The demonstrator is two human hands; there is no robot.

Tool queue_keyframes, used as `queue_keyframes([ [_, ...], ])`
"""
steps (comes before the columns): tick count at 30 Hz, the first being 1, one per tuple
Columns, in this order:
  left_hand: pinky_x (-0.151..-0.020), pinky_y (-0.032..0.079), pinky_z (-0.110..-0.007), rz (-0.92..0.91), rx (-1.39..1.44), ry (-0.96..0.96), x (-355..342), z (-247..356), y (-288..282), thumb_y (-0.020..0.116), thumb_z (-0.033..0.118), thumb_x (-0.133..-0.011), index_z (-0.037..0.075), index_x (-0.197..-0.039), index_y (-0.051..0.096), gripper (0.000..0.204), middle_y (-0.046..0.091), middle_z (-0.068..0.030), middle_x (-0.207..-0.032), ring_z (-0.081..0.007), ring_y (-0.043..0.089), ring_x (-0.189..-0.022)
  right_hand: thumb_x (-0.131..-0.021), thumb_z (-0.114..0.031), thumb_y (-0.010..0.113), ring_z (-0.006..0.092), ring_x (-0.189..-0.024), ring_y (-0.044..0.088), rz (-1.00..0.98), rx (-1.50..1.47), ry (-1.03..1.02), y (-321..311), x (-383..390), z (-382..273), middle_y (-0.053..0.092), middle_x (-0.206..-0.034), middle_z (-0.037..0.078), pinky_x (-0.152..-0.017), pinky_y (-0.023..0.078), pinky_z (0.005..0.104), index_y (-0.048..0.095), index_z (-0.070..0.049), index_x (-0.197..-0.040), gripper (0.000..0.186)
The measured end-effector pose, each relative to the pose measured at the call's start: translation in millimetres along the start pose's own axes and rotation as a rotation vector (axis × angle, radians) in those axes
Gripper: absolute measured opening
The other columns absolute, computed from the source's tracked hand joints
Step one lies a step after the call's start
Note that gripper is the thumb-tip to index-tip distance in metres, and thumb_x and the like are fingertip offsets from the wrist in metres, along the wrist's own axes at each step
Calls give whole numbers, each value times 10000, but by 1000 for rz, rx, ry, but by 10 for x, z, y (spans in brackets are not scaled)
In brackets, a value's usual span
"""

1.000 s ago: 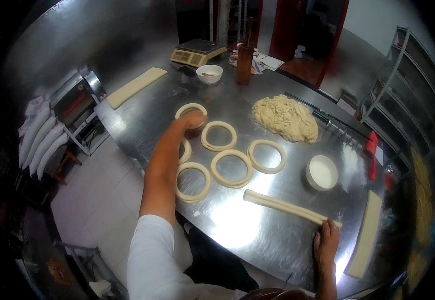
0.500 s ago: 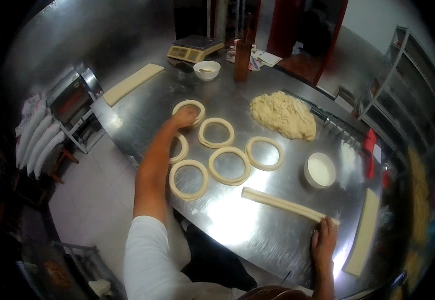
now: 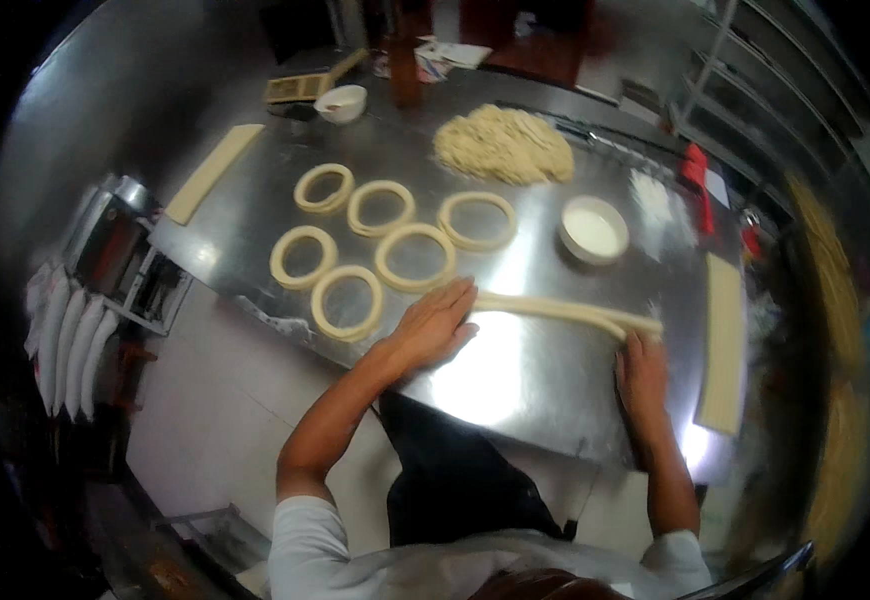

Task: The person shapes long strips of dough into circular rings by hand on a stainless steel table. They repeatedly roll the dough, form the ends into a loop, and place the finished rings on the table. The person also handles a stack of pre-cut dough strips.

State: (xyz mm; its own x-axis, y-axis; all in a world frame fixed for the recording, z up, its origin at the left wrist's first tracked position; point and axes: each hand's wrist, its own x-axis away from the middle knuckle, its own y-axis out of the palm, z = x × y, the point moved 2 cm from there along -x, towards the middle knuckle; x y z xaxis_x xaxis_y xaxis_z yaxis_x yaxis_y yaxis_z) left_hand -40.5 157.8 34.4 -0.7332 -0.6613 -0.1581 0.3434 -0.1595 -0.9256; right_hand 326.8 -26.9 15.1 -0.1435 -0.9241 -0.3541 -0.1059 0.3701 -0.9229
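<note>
My left hand point(image 3: 433, 322) lies with fingers stretched flat at the left end of a long dough strip point(image 3: 545, 303), below a group of dough rings point(image 3: 411, 284). My right hand point(image 3: 640, 370) has its fingers closed over the strip's other end, where the dough looks split in two. A bowl of white liquid point(image 3: 592, 232) stands above the strip. To the right lies a flat, wide dough band point(image 3: 721, 342).
The steel table point(image 3: 505, 400) also carries a dough mass point(image 3: 503, 145), another band point(image 3: 213, 175), a small bowl point(image 3: 340, 104), a scale point(image 3: 293, 88), a wooden holder point(image 3: 405, 75) and a red tool point(image 3: 697, 180). White sacks point(image 3: 70, 350) and shelving point(image 3: 765, 70) stand beside it.
My left hand has left the upper-left ring and come down to the left end of the strip. My right hand stays at the right end. The view has shifted.
</note>
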Motion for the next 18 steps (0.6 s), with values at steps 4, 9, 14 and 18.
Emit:
queue_keyframes([
  [4,-1269,289,-515,113,-122,-25,-66,339,306,642,283,-1014,-43,-1522,455,632,438,-247,-1603,-416,382,-1513,-920,-93,725,387,-1011,630,13,0,-25,-238,91,56,653,-1067,172,-1021,474,530,682,-16,-1139,236],
  [9,-1199,381,-515,218,-149,-43,-79,516,267,671,205,-993,-25,-1432,545,511,522,-242,-1519,-425,487,-1417,-930,-134,730,373,-919,619,-13,-36,-1,-380,266,105,632,-978,160,-813,504,493,685,-34,-1051,164],
  [14,-983,494,-497,211,-194,-26,-28,494,276,735,158,-924,-2,-1240,630,369,630,-184,-1217,-393,603,-1152,-945,-164,722,373,-929,625,-108,-48,-29,-455,548,360,629,-993,156,-810,514,491,684,-42,-1075,182],
  [18,-935,501,-498,214,-233,-34,-85,540,226,760,165,-899,21,-1100,680,260,653,-162,-1102,-380,622,-1077,-936,-192,742,381,-999,641,-163,-49,36,-661,500,141,654,-1074,172,-865,529,484,677,-30,-1148,275],
])
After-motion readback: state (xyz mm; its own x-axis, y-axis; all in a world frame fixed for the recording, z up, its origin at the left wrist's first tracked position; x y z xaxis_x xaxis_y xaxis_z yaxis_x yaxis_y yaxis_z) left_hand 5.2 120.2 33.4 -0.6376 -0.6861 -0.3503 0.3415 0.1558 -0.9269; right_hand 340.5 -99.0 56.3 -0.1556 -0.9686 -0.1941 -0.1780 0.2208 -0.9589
